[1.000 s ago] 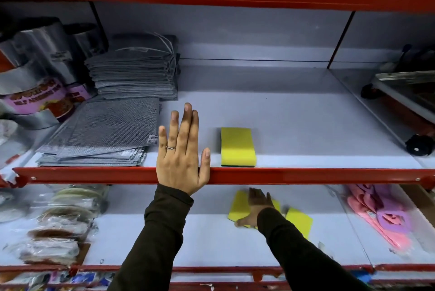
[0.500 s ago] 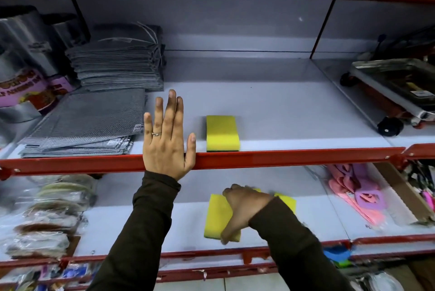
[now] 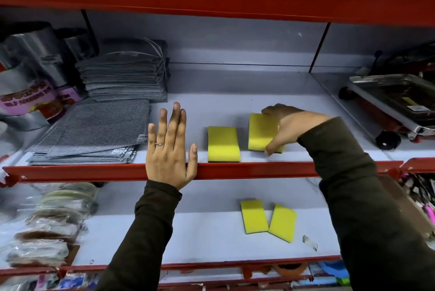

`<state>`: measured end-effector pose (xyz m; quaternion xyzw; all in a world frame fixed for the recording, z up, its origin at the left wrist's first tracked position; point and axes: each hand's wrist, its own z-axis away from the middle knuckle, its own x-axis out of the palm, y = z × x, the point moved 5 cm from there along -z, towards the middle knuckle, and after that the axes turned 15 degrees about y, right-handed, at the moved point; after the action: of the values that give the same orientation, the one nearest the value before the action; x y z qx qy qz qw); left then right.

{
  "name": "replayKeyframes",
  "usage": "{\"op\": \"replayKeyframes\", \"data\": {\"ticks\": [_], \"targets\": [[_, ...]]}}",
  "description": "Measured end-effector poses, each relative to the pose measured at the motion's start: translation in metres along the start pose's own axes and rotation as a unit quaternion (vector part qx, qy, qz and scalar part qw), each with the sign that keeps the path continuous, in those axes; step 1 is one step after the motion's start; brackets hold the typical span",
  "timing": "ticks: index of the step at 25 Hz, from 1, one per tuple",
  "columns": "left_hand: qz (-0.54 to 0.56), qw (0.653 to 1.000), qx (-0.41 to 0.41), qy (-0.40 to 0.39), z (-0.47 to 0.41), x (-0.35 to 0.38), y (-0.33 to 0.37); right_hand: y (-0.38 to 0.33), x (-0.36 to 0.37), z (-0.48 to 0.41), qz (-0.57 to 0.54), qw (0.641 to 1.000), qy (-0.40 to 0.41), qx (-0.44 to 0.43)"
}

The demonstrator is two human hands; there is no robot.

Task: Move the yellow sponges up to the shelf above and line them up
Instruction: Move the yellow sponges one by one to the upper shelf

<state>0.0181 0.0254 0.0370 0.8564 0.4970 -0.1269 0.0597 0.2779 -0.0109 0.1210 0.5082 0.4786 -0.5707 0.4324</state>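
Observation:
On the upper shelf (image 3: 235,102) one yellow sponge (image 3: 223,143) lies flat near the red front rail. Just right of it my right hand (image 3: 286,127) grips a second yellow sponge (image 3: 260,133), slightly tilted, low over the shelf surface; whether it touches the shelf I cannot tell. My left hand (image 3: 169,149) rests flat with fingers spread on the red rail (image 3: 270,169), left of the first sponge, holding nothing. Two more yellow sponges (image 3: 253,216) (image 3: 282,223) lie side by side on the lower shelf (image 3: 200,231).
Stacks of grey mesh cloths (image 3: 94,130) (image 3: 124,74) fill the upper shelf's left side, with silver packets (image 3: 30,93) beyond. A metal tray on wheels (image 3: 395,102) sits in the right bay. Bagged scrubbers (image 3: 47,220) lie at lower left. Bare shelf stretches right of the held sponge.
My right hand lifted a yellow sponge from the lower shelf up onto the upper shelf, beside the sponge lying there. My left hand stayed on the rail.

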Motion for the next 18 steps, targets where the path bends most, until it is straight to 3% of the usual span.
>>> {"op": "replayKeyframes", "data": {"ticks": [2,4,8,9,10,12,14,16,18], "targets": [[-0.001,1.0,0.002,0.001,0.0,0.0,0.001,0.006,0.022,-0.013,-0.005,0.999,-0.049,0.006],[-0.005,1.0,0.003,0.001,-0.001,0.0,0.001,0.006,0.03,-0.013,-0.033,0.999,-0.042,-0.006],[-0.011,1.0,0.0,0.0,-0.001,0.0,0.001,-0.001,-0.008,0.034,-0.147,0.98,0.128,-0.045],[-0.012,1.0,0.0,-0.001,-0.001,0.0,0.001,-0.005,-0.014,0.054,-0.189,0.971,0.138,-0.055],[-0.012,1.0,0.0,-0.003,0.0,-0.001,0.0,-0.014,-0.014,0.077,-0.235,0.964,0.105,-0.063],[-0.013,1.0,0.002,-0.006,0.001,0.0,0.001,-0.035,0.023,0.112,-0.287,0.955,-0.049,-0.063],[-0.012,1.0,0.001,-0.011,0.002,0.001,0.001,-0.042,0.086,0.117,-0.219,0.96,-0.168,-0.047],[-0.009,1.0,0.0,-0.014,0.002,0.002,0.001,-0.027,0.166,0.093,-0.124,0.968,-0.217,0.002],[-0.007,1.0,-0.002,-0.017,0.002,0.002,0.0,-0.006,0.233,0.063,-0.036,0.976,-0.21,0.034]]}}
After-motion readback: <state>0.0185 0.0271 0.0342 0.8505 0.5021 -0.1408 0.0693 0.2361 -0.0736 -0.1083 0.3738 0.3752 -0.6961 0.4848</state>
